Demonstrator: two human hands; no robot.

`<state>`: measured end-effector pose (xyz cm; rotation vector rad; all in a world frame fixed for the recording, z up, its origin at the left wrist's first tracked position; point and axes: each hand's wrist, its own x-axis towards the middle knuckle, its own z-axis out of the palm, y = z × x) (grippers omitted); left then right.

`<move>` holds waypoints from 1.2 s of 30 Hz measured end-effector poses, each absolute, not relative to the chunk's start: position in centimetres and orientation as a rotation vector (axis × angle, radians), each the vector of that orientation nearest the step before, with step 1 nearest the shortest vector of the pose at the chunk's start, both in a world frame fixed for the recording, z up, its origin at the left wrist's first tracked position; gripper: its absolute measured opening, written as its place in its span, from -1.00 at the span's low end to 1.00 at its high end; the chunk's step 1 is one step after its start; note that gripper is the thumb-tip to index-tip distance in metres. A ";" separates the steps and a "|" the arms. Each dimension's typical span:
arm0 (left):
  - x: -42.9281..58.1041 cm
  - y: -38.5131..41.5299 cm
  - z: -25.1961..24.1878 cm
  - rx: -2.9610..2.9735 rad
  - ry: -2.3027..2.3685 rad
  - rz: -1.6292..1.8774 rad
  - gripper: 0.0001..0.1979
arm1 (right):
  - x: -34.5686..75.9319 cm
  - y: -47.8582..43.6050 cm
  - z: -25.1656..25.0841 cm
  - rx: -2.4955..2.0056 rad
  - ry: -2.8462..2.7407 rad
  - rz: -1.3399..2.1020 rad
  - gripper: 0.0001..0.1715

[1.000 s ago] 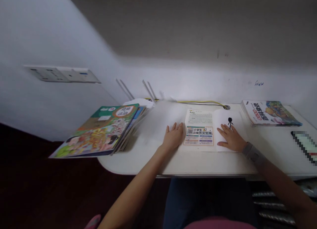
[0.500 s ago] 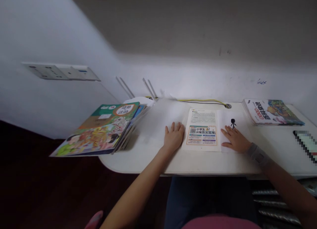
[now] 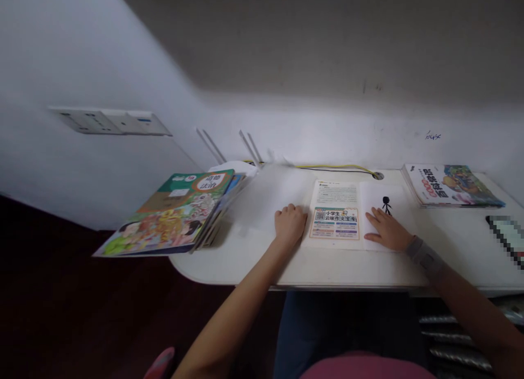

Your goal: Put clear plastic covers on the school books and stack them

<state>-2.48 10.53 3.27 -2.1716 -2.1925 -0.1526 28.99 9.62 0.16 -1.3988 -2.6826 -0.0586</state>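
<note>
An open booklet (image 3: 336,196) lies on the white desk, with printed text and a coloured panel with a QR code on its left page. Its right page (image 3: 372,193) is white and bears a black stick figure (image 3: 386,205). My right hand (image 3: 387,229) rests on that page just below the figure, fingers spread and palm down; a grey band circles the wrist. Beside the booklet's left edge my left hand (image 3: 290,223) lies on the desk with its fingers curled in, and nothing shows in it.
Left on the desk (image 3: 241,264) is a stack of books (image 3: 172,215), jutting past the desk edge. More books (image 3: 454,187) lie at the back right, near a pixelated device (image 3: 507,237). A yellow cable (image 3: 327,166) runs along the wall to a round hole (image 3: 377,176).
My left hand's fingers, stretched out before, have curled in. My right hand stays on the white page. The view has shifted slightly.
</note>
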 end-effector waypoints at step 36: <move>-3.3 10.9 8.0 -2.403 -2.378 -1.825 -0.74 | 34.1 8.4 8.9 -1.371 -1.338 1.075 -0.29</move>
